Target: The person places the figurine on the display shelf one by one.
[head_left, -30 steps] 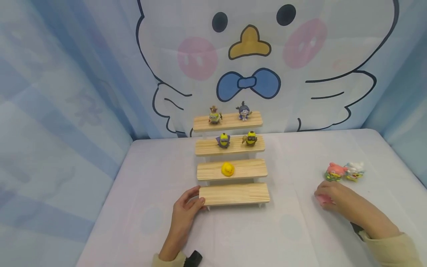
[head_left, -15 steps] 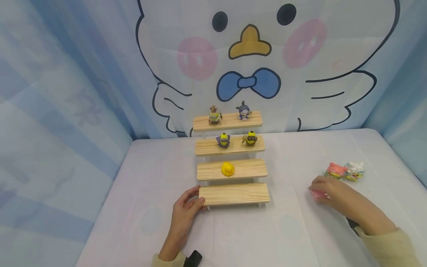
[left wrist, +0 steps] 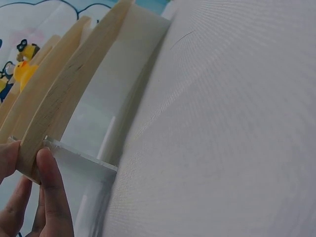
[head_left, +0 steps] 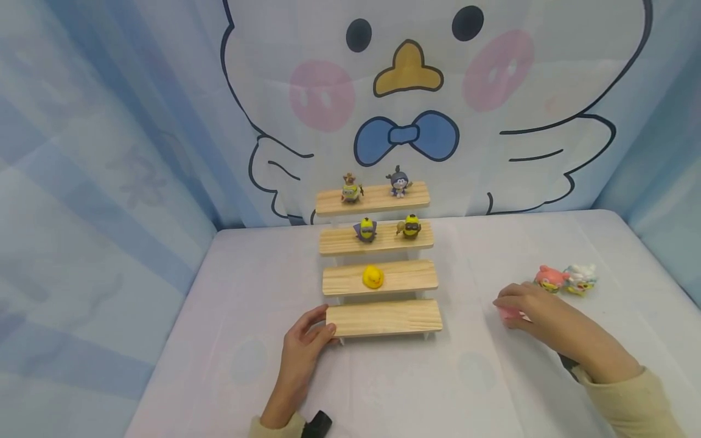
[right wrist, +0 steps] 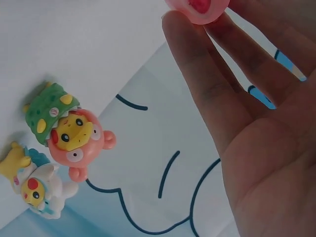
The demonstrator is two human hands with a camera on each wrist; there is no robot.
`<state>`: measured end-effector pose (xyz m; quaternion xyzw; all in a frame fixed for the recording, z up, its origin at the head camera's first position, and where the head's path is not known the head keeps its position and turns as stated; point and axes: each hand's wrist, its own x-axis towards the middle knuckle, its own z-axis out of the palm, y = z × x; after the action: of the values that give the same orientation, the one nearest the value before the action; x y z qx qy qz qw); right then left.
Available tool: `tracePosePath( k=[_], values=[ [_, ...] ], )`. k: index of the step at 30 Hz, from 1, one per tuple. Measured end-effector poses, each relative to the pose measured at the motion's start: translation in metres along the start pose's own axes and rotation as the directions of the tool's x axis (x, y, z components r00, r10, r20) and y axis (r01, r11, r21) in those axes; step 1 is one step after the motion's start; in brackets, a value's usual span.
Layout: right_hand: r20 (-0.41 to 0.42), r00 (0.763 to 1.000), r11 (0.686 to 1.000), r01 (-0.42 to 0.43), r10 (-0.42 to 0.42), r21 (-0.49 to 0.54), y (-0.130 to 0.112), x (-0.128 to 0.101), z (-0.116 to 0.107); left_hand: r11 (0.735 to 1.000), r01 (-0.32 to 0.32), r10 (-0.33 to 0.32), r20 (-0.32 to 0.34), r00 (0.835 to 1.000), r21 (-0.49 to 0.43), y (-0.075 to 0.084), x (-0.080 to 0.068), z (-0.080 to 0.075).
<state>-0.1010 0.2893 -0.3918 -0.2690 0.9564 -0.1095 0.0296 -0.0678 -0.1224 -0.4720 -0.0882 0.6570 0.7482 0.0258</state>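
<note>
My left hand (head_left: 302, 350) pinches the left end of the lowest board of a stepped wooden display shelf (head_left: 383, 319); the left wrist view shows thumb and fingers on either side of the board's end (left wrist: 30, 160). To the right of the shelf, my right hand (head_left: 542, 316) holds a small pink object (head_left: 509, 312) in its fingertips, close over the table. Only the object's rounded pink end with a darker pink centre (right wrist: 199, 6) shows in the right wrist view; its kind is hidden. A yellow rubber duck (head_left: 373, 277) sits on the board above the lowest one.
Higher boards carry a crowned figurine (head_left: 351, 190), a grey-hooded figurine (head_left: 399, 182), a caped yellow figurine (head_left: 366, 230) and another yellow figurine (head_left: 409, 227). Behind my right hand stand a pink-hooded figurine (head_left: 550, 278) and a white-hooded one (head_left: 580, 280). A printed curtain (head_left: 405, 182) hangs behind the table.
My right hand has moved left toward the shelf with the pink object in its fingers. The left hand keeps its grip on the lowest board, and the shelf has stayed put.
</note>
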Motion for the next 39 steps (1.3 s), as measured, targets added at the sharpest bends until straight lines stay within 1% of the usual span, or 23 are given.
tracePosePath(
  k=[5,10,16,20,23,31,33,39],
  values=[
    [-0.001,1.000,1.000,-0.021,0.021,0.006,-0.009,0.005,-0.006,1.000,-0.003,0.003,-0.004,1.000,-0.003,0.000,0.000,0.000],
    [-0.037,0.999,1.000,0.014,-0.013,0.026,-0.018,0.010,-0.010,1.000,-0.008,0.008,-0.003,1.000,-0.013,0.000,0.000,0.001],
    [-0.046,0.999,0.999,0.021,-0.019,0.046,-0.028,0.017,-0.013,1.000,-0.010,0.010,0.001,1.000,-0.007,0.000,-0.001,0.000],
    [-0.031,0.999,0.998,0.014,-0.012,0.055,-0.036,0.023,-0.016,1.000,-0.012,0.012,0.000,1.000,-0.005,0.001,-0.001,0.000],
    [-0.001,1.000,0.999,-0.005,0.005,0.051,-0.042,0.028,-0.019,1.000,-0.009,0.009,-0.002,1.000,-0.003,0.001,-0.001,0.001],
    [0.001,1.000,0.998,-0.003,0.003,0.062,-0.058,0.038,-0.024,1.000,-0.012,0.012,0.005,1.000,-0.008,0.001,-0.001,0.001],
    [-0.012,1.000,0.998,0.014,-0.013,0.063,-0.061,0.039,-0.025,1.000,-0.008,0.008,0.005,1.000,-0.014,0.001,-0.001,0.000],
    [-0.092,0.991,0.994,0.100,-0.097,0.038,-0.068,0.045,-0.026,1.000,-0.006,0.006,0.006,1.000,-0.002,0.001,-0.001,0.000]
  ],
)
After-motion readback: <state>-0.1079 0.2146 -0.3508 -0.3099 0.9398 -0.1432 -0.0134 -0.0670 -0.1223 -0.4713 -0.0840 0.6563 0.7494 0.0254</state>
